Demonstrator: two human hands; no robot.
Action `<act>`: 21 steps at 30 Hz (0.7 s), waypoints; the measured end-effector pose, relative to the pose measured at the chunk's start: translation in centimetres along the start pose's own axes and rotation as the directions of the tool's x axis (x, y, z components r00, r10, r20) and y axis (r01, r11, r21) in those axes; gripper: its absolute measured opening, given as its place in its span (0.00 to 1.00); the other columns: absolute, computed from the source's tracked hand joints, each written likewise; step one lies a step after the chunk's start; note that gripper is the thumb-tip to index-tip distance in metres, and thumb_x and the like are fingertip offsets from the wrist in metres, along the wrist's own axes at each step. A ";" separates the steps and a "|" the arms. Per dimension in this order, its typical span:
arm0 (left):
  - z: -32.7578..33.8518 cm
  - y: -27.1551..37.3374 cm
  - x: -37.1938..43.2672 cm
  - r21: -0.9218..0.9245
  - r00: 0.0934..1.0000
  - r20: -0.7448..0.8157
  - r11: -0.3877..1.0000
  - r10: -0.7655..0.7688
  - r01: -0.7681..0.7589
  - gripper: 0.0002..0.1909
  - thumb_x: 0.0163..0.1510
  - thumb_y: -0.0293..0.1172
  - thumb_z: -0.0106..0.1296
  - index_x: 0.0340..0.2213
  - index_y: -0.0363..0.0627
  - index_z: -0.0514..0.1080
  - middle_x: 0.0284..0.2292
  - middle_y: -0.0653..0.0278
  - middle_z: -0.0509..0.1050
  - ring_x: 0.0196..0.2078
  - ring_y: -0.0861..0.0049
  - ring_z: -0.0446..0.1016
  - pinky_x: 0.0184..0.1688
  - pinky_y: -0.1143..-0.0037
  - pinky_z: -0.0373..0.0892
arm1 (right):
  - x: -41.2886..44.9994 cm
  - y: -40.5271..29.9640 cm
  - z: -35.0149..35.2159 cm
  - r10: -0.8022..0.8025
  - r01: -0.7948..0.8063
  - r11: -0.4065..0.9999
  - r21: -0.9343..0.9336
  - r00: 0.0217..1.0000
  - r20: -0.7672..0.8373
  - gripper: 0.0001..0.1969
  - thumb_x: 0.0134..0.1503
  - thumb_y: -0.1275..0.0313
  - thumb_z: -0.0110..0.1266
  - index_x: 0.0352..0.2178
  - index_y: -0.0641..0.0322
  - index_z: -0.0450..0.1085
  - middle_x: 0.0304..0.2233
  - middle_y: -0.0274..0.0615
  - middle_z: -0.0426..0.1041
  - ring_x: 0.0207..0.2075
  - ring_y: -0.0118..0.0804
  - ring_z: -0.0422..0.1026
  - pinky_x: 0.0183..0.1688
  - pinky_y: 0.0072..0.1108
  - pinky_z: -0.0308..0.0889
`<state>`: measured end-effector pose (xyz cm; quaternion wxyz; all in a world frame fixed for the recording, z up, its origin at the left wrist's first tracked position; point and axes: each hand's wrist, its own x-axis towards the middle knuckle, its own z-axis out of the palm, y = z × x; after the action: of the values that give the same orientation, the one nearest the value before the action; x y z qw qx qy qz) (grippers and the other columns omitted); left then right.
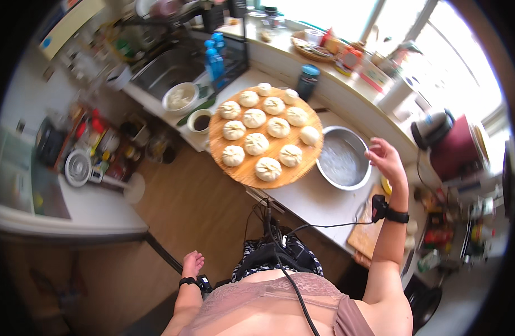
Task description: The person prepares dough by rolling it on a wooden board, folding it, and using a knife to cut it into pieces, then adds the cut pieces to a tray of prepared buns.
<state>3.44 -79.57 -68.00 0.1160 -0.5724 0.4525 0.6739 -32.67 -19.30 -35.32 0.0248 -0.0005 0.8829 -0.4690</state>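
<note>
Before me, a round wooden board [299,170] bears several pleated buns [256,143]. A metal basin [343,159] with what looks like water inside stands on the counter against the board's right side. My right hand [382,155] is at the basin's right rim, fingers bent; whether they touch or grip the rim I cannot tell. My left hand [193,263] hangs low beside my body over the floor, holding nothing, its fingers loosely curled and apart. Both wrists wear black straps, and a black cable runs from the right one.
A cup of dark liquid [200,122] and a white bowl [181,97] stand left of the board, near the sink [169,71]. A wooden cutting board [366,231] lies at the right. A teal-lidded jar [308,82] stands behind. Cables [269,222] hang before my waist.
</note>
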 end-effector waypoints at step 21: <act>12.9 1.1 -5.2 0.594 0.996 0.084 0.801 0.037 -0.080 0.13 0.57 0.38 0.49 0.40 0.44 0.68 0.36 0.62 0.75 0.35 0.73 0.75 0.32 0.75 0.73 | -38.3 34.6 -16.4 0.293 -0.693 0.595 -0.407 0.659 -0.693 0.44 0.30 0.71 0.69 0.54 0.61 0.61 0.52 0.55 0.65 0.54 0.50 0.65 0.57 0.30 0.62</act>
<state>-4.21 -68.71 -63.78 0.2847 -0.4693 0.6544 0.5202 5.64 14.56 -53.12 -0.1000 0.3858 0.9130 -0.0867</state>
